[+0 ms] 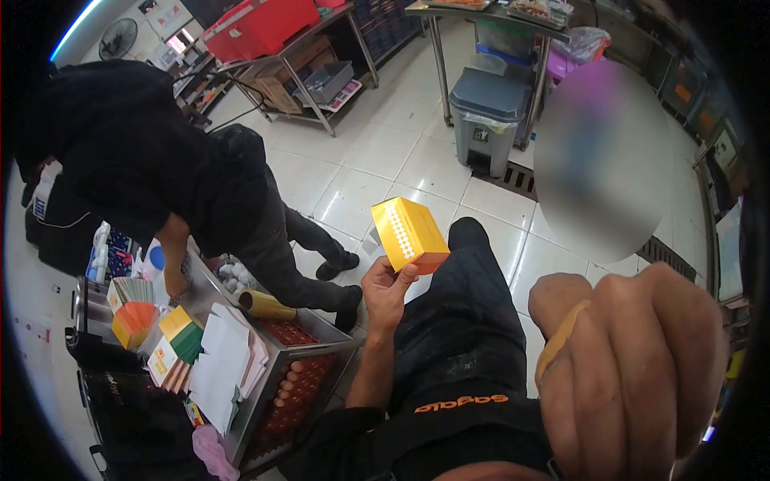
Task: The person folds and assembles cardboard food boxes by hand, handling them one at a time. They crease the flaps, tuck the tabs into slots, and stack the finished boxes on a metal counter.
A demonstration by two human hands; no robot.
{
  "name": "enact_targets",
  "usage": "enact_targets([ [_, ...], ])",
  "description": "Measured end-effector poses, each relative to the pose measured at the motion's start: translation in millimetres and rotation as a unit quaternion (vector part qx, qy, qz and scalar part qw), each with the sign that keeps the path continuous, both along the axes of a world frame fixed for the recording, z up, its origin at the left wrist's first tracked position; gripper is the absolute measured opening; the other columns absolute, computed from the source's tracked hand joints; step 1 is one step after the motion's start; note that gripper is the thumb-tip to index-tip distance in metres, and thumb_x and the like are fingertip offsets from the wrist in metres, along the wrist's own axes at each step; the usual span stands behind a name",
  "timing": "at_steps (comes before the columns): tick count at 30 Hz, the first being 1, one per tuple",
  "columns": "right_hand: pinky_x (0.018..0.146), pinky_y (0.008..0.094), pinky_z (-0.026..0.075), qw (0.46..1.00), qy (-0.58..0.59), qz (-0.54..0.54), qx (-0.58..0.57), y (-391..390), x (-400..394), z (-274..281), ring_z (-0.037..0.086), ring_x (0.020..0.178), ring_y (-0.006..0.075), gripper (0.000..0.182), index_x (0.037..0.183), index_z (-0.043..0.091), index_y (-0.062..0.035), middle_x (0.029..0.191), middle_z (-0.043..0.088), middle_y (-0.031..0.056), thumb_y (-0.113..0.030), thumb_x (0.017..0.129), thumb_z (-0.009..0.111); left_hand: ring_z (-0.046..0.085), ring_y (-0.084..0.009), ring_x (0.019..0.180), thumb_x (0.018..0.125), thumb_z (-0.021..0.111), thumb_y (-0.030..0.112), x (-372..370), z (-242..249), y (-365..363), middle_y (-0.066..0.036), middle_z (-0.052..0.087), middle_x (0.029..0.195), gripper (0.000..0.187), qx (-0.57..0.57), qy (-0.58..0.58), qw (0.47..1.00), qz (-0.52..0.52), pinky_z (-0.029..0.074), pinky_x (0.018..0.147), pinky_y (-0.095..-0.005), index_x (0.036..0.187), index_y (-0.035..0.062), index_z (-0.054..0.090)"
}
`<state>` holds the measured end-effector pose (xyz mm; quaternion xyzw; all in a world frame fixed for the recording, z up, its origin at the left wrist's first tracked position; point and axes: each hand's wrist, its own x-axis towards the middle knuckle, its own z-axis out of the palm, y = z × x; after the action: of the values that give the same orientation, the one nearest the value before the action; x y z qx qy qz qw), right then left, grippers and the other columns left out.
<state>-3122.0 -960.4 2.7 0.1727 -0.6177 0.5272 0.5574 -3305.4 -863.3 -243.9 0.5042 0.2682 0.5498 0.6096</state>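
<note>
Above the white-tiled floor (385,152), we are pinching a yellow carton (407,232) near-side in our left grip (382,297), seemingly avoiding crushing it; whether our right grip (634,369) is grasping anything, we cannot tell.

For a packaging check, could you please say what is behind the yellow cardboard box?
Behind the box in the left hand, glossy white floor tiles show; whatever it covers cannot be seen.
</note>
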Motion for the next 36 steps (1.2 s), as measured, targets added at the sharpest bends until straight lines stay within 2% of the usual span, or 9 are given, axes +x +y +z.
enact_targets([
  [7,0.077,0.0308,0.047,0.998,0.011,-0.019,-0.065,4,-5,-5,0.064,0.086,0.0186,0.014,0.102,0.056,-0.0131,0.100,0.064,0.0042,-0.008,0.090,0.058,0.060,-0.0123,0.075,0.084,0.069,0.010,-16,-5,-4,-0.008,0.065,0.090,0.017,-0.012,-0.006,1.000,0.022,0.050,0.067,-0.0256,0.094,0.0001,0.059],
  [16,0.063,0.0290,0.051,0.956,0.115,-0.030,-0.270,60,-9,-38,0.065,0.077,0.0208,0.020,0.107,0.049,-0.0096,0.096,0.062,0.0069,-0.009,0.090,0.059,0.060,-0.0107,0.076,0.085,0.069,0.012,-12,-3,13,-0.008,0.065,0.092,0.021,-0.021,-0.001,0.999,0.038,0.051,0.068,-0.0240,0.097,-0.0016,0.058],
  [20,0.069,0.0273,0.054,0.937,0.137,-0.047,-0.317,88,-4,-48,0.066,0.086,0.0199,0.025,0.118,0.052,-0.0059,0.104,0.063,0.0117,-0.009,0.094,0.051,0.061,-0.0111,0.079,0.085,0.068,0.011,-9,-7,25,-0.008,0.065,0.093,0.020,-0.025,0.007,0.999,0.036,0.052,0.068,-0.0243,0.097,-0.0013,0.058],
  [25,0.066,0.0289,0.055,0.917,0.119,-0.116,-0.362,104,-2,-45,0.066,0.084,0.0209,0.025,0.118,0.053,-0.0036,0.099,0.064,0.0135,-0.014,0.095,0.049,0.061,-0.0114,0.079,0.085,0.068,0.011,-4,-8,36,-0.008,0.065,0.093,0.020,-0.030,0.014,0.998,0.045,0.052,0.068,-0.0247,0.096,-0.0015,0.058],
  [27,0.064,0.0298,0.054,0.925,0.087,-0.127,-0.347,100,-7,-44,0.066,0.081,0.0214,0.023,0.114,0.055,-0.0037,0.097,0.064,0.0129,-0.016,0.095,0.050,0.061,-0.0115,0.078,0.085,0.068,0.011,-4,-10,39,-0.008,0.065,0.093,0.020,-0.033,0.008,0.999,0.041,0.052,0.068,-0.0247,0.096,-0.0018,0.058],
  [31,0.065,0.0301,0.054,0.966,0.016,-0.183,-0.183,87,-18,-46,0.065,0.080,0.0215,0.023,0.113,0.055,-0.0036,0.095,0.063,0.0123,-0.017,0.095,0.050,0.060,-0.0117,0.077,0.085,0.069,0.011,-4,-20,47,-0.007,0.064,0.091,0.021,-0.052,0.012,0.998,0.040,0.051,0.068,-0.0253,0.097,-0.0026,0.059],
  [32,0.065,0.0302,0.054,0.970,0.007,-0.184,-0.157,86,-21,-47,0.065,0.079,0.0215,0.023,0.112,0.055,-0.0035,0.095,0.063,0.0121,-0.017,0.095,0.050,0.059,-0.0112,0.075,0.084,0.069,0.011,-10,-4,48,-0.007,0.064,0.090,0.022,-0.080,0.107,0.990,0.034,0.050,0.069,-0.0253,0.098,-0.0030,0.059],
  [34,0.066,0.0304,0.054,0.975,0.006,-0.194,-0.112,81,-27,-50,0.064,0.079,0.0216,0.023,0.112,0.055,-0.0035,0.094,0.062,0.0118,-0.018,0.095,0.050,0.059,-0.0107,0.073,0.084,0.069,0.012,-7,-20,50,-0.007,0.064,0.090,0.022,-0.042,0.029,0.997,0.051,0.049,0.069,-0.0247,0.097,-0.0028,0.059],
  [36,0.066,0.0305,0.053,0.976,-0.002,-0.196,-0.095,78,-30,-51,0.064,0.078,0.0216,0.023,0.111,0.054,-0.0034,0.093,0.062,0.0115,-0.019,0.095,0.050,0.059,-0.0104,0.072,0.084,0.069,0.012,-9,-23,52,-0.006,0.064,0.089,0.022,-0.049,0.036,0.997,0.053,0.048,0.069,-0.0242,0.097,-0.0024,0.059],
])
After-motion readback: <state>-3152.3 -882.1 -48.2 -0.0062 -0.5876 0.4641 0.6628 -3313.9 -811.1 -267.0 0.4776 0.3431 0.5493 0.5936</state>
